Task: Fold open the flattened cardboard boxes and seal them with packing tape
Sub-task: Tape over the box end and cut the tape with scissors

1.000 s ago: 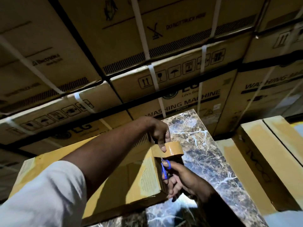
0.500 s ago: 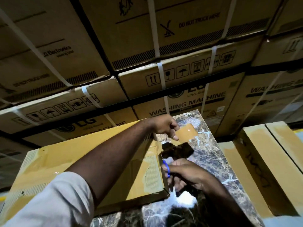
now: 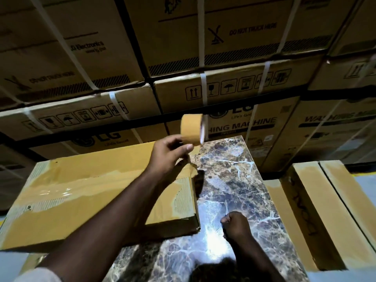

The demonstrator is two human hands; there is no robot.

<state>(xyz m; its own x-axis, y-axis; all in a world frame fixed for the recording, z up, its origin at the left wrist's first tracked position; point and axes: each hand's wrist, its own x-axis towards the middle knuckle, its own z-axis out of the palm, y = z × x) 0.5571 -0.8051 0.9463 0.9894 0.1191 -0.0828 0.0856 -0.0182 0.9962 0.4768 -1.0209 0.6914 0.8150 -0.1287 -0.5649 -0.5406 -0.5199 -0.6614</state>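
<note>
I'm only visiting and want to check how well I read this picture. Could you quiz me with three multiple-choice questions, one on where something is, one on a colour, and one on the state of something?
1. Where is the flat tan cardboard box?
A. on the marble-patterned table top
B. on the floor
C. on top of the stacked washing machine cartons

2. What colour is the roll of packing tape?
A. blue
B. tan-brown
C. black

3. What is the left hand doing?
A. lying flat on the box
B. hanging idle
C. holding the tape roll up

Answers:
1 A: the box lies on the marble surface, reaching past its left edge.
2 B: the roll's outer face is tan-brown.
3 C: its fingers hold the roll raised above the box's corner, while the right hand is curled in a fist over the table.
</note>
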